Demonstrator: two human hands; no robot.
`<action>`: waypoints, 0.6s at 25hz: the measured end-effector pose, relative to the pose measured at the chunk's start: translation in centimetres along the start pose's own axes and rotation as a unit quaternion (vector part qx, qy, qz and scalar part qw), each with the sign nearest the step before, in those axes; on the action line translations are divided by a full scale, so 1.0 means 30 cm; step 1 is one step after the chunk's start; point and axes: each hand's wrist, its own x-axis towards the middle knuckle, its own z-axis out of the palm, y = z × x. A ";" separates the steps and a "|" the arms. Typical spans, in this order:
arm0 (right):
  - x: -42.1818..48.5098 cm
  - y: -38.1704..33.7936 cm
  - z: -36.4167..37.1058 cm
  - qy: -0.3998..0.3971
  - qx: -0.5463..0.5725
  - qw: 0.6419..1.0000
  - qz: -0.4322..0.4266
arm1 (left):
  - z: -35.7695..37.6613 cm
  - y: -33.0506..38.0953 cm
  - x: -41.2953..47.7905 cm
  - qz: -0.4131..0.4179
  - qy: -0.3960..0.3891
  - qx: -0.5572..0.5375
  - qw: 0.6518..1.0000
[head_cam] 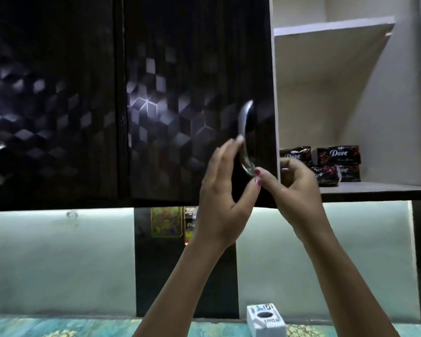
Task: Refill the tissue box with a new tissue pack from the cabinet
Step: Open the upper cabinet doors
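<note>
Just right of your fingers: the cabinet (326, 105) stands open on its right side, showing a pale shelf (374, 187) with dark Dove packs (338, 155) stacked on it.
Progress: early, as you can judge it; the compartment is open, but no pack is in hand and the tissue box (265, 321) has not been touched.
Left to do: take one pack off the shelf, bring it down, load it into the box.
Left hand (219, 190): raised in front of the dark door (192, 105), fingers spread and loose, fingertips (238, 139) at the lower part of the silver handle (244, 132); it grips nothing that you can see.
Right hand (294, 188): at the door's free edge, fingers curled and pinched toward the thumb near the handle's foot; whether they hold the edge cannot be told, and they carry no pack.
Packs relative to your fingers: just beyond and to the right of the right hand, partly hidden behind its knuckles, not touching them.
Tissue box relative to your fingers: far below both hands, between your forearms, standing on the patterned table (58, 329) with its round opening up.
Second door (51, 105): left of your left hand, closed.
</note>
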 end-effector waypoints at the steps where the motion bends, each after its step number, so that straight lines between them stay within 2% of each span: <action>1: -0.052 -0.058 0.016 -0.018 0.013 0.999 -0.032 | -0.019 0.020 -0.008 0.008 0.041 -0.023 0.999; 4: -0.154 -0.161 0.072 -0.101 0.074 0.989 -0.076 | -0.128 0.060 -0.049 0.035 0.122 -0.084 0.988; 7: -0.184 -0.179 0.148 -0.220 0.245 0.943 -0.036 | -0.279 0.093 -0.082 0.037 0.108 -0.102 0.988; 9: -0.187 -0.182 0.228 -0.240 0.296 0.924 -0.005 | -0.378 0.116 -0.104 0.007 0.111 -0.098 0.989; 10: -0.189 -0.187 0.279 -0.237 0.302 0.923 0.007 | -0.434 0.128 -0.120 0.002 0.131 -0.066 0.989; 12: -0.196 -0.195 0.371 -0.237 0.304 0.922 0.019 | -0.533 0.170 -0.149 0.038 0.198 0.074 0.977; 14: -0.203 -0.196 0.445 -0.259 0.309 0.915 0.026 | -0.602 0.237 -0.175 0.116 0.248 0.216 0.937; 15: -0.211 -0.198 0.474 -0.275 0.314 0.908 0.029 | -0.619 0.283 -0.186 0.151 0.240 0.254 0.925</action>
